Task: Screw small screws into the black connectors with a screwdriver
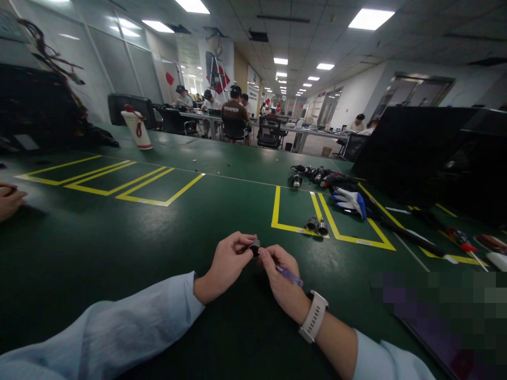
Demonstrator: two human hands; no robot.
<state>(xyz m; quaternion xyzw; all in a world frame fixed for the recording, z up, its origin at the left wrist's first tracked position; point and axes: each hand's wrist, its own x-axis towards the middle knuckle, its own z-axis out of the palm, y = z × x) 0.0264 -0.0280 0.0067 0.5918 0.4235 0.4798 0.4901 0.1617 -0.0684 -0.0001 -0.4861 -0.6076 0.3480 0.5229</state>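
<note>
My left hand (228, 264) pinches a small dark metal cylindrical part (255, 246) between thumb and fingers, its open end facing my right hand. My right hand (283, 274) is closed around a small screwdriver (289, 275) with a see-through purple handle, which sticks out below the fingers. Its front end is hidden by the fingertips, which meet the part's rim. Both hands are just above the green table (170, 248). Beyond my right hand, two similar metal parts (317, 226) stand side by side on yellow tape.
Yellow tape frames (277, 208) mark the table. Cabled connectors (303, 177) and blue-white gloves (348, 202) lie at the back right, a red-handled screwdriver (463, 243) farther right. A white tumbler (137, 126) stands back left. Another person's hand (10, 200) rests at the left edge.
</note>
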